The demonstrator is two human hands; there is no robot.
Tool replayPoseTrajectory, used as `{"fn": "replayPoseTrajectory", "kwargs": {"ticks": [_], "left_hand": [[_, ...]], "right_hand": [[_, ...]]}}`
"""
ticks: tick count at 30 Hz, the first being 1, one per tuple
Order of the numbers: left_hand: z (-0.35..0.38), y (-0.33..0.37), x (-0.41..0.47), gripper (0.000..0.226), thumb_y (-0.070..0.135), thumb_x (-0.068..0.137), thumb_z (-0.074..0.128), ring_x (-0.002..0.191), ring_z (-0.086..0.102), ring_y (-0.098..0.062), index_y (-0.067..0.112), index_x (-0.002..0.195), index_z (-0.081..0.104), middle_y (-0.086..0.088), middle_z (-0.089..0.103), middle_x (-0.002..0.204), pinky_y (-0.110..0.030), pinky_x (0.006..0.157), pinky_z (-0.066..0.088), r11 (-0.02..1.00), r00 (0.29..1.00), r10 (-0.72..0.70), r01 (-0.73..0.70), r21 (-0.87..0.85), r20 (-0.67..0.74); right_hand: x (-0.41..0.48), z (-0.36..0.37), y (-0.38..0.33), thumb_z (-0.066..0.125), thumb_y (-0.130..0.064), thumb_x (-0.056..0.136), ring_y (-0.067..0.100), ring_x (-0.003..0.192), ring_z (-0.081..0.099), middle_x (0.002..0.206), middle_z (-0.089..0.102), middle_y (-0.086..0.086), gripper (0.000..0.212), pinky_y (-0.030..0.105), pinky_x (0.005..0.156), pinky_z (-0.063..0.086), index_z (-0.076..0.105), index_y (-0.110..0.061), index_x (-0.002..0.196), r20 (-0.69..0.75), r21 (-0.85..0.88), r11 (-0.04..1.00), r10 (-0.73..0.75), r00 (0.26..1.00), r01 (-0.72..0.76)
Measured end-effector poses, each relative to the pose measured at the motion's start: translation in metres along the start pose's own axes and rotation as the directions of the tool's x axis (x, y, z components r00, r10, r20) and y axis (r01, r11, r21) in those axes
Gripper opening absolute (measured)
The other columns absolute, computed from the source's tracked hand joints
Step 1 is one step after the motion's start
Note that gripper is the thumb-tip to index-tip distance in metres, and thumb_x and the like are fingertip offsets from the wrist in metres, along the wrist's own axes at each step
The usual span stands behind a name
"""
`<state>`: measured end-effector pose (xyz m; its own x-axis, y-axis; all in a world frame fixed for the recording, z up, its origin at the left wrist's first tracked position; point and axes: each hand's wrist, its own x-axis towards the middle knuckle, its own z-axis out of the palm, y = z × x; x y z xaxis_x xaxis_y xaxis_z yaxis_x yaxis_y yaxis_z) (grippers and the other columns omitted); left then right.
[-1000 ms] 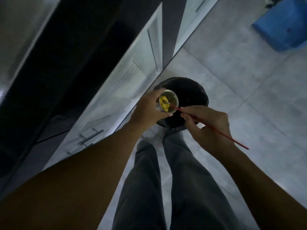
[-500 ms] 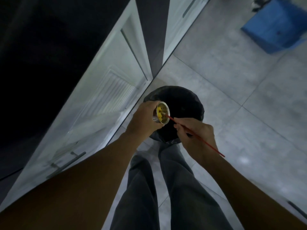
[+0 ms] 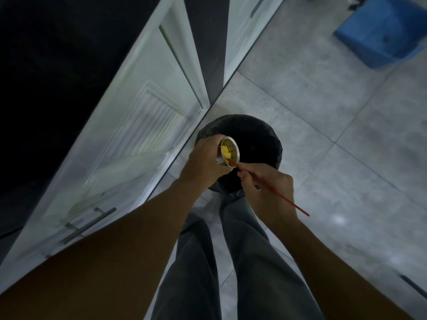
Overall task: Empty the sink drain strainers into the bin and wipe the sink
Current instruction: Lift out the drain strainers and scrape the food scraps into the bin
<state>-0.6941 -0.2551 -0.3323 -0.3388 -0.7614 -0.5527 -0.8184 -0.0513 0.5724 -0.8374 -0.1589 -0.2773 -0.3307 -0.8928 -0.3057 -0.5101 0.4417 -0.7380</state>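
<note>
strainer (image 3: pixel 233 150) tilts over bin (image 3: pixel 265 137), left hand (image 3: pixel 205 159) curled round it, right hand (image 3: pixel 269 189) pinching red stick (image 3: pixel 287 202) poked inside.

The one head-worn wide-angle view looks steeply down, close above the bin (image 3: pixel 254 125), onto the tiled floor (image 3: pixel 312 100).

The scene is dim, with a cold blue-grey cast. The tiled floor (image 3: pixel 323 93) takes the most light and carries one soft patch of glare toward its right edge. The pale cupboard door (image 3: pixel 143 125) has a faint sheen; the space beyond it falls to plain black. The bin (image 3: pixel 258 144) shows no inner detail. The forearms (image 3: pixel 120 257) lie in heavy shadow. Only the yellow scraps (image 3: pixel 225 152) in the strainer (image 3: pixel 233 146) and the red stick (image 3: pixel 299 209) keep strong colour. Tile joints bow outward, and the blue box (image 3: pixel 381 31) looks soft.
</note>
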Motion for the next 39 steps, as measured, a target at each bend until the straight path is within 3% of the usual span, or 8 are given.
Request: {"fn": "replayPoseTrajectory", "kwargs": {"ticks": [6,10,13,19,23,27,31,39], "left_hand": [[0.002,-0.007,0.005,0.081,0.038,0.073,0.087,0.132,0.05,-0.024,0.022,0.141,0.047,-0.005,0.057,0.139,-0.036,0.104,0.046,0.999,1.0,-0.021,0.021,0.033,0.009],[0.004,-0.008,0.008,0.082,0.035,0.071,0.089,0.131,0.051,-0.024,0.022,0.142,0.047,-0.005,0.057,0.14,-0.033,0.103,0.045,0.999,0.999,-0.032,0.032,0.03,0.012],[0.005,-0.007,0.011,0.083,0.032,0.07,0.089,0.131,0.049,-0.024,0.022,0.141,0.048,-0.005,0.057,0.139,-0.028,0.098,0.041,1.0,1.0,-0.016,0.016,0.024,0.002],[0.004,-0.006,0.019,0.075,0.037,0.073,0.087,0.13,0.05,-0.025,0.021,0.137,0.051,-0.004,0.059,0.135,-0.038,0.101,0.049,0.998,1.0,-0.005,0.005,0.066,0.0],[0.006,-0.008,0.02,0.076,0.033,0.072,0.087,0.13,0.049,-0.025,0.019,0.138,0.051,-0.005,0.058,0.134,-0.038,0.1,0.051,0.996,0.999,-0.023,0.021,0.089,0.025],[0.011,-0.007,0.017,0.081,0.029,0.071,0.088,0.13,0.048,-0.023,0.02,0.141,0.048,-0.005,0.056,0.135,-0.035,0.099,0.048,0.994,0.999,-0.035,0.031,0.109,0.035],[0.013,-0.004,0.014,0.079,0.029,0.071,0.089,0.128,0.051,-0.021,0.022,0.139,0.05,-0.002,0.057,0.134,-0.038,0.102,0.051,0.995,0.997,-0.006,-0.002,0.103,0.078],[0.012,-0.009,0.003,0.077,0.029,0.074,0.087,0.129,0.051,-0.022,0.02,0.14,0.049,-0.005,0.057,0.135,-0.041,0.105,0.05,0.993,0.996,-0.009,-0.002,0.119,0.091]], "right_hand": [[-0.001,-0.007,0.007,0.072,-0.006,0.091,0.005,0.082,0.073,0.097,0.076,-0.005,0.018,0.017,0.082,0.059,0.077,-0.016,0.105,-0.098,0.047,0.998,-0.03,0.995,0.035],[0.003,-0.003,0.005,0.071,-0.008,0.092,-0.009,0.081,0.065,0.097,0.071,-0.015,0.017,0.004,0.083,0.051,0.078,-0.017,0.104,-0.021,0.023,0.999,-0.038,0.999,0.039],[0.009,0.004,0.007,0.068,-0.015,0.095,-0.013,0.074,0.059,0.09,0.067,-0.017,0.012,-0.004,0.079,0.044,0.077,-0.019,0.102,0.059,-0.041,0.999,0.038,0.998,-0.036],[0.012,-0.001,0.018,0.067,-0.012,0.095,0.007,0.081,0.072,0.093,0.077,-0.002,0.014,0.023,0.084,0.06,0.077,-0.015,0.105,-0.048,0.032,0.996,0.081,0.996,-0.08],[0.006,-0.006,0.023,0.071,-0.009,0.091,-0.004,0.081,0.07,0.093,0.076,-0.007,0.016,0.007,0.079,0.054,0.078,-0.018,0.103,-0.1,0.083,0.994,0.074,0.992,-0.066],[0.003,-0.002,0.023,0.072,-0.004,0.089,0.005,0.084,0.073,0.096,0.077,-0.006,0.019,0.018,0.08,0.059,0.078,-0.018,0.102,-0.015,0.138,0.99,-0.029,0.999,0.031],[0.01,0.008,0.023,0.07,-0.012,0.092,0.003,0.081,0.072,0.092,0.077,-0.012,0.018,0.02,0.082,0.06,0.078,-0.027,0.098,0.1,0.122,0.982,0.133,0.986,-0.145],[0.011,-0.004,0.038,0.069,-0.016,0.093,0.008,0.084,0.075,0.093,0.078,-0.008,0.016,0.033,0.083,0.063,0.078,-0.026,0.101,0.054,0.255,0.916,0.307,0.95,-0.311]]}}
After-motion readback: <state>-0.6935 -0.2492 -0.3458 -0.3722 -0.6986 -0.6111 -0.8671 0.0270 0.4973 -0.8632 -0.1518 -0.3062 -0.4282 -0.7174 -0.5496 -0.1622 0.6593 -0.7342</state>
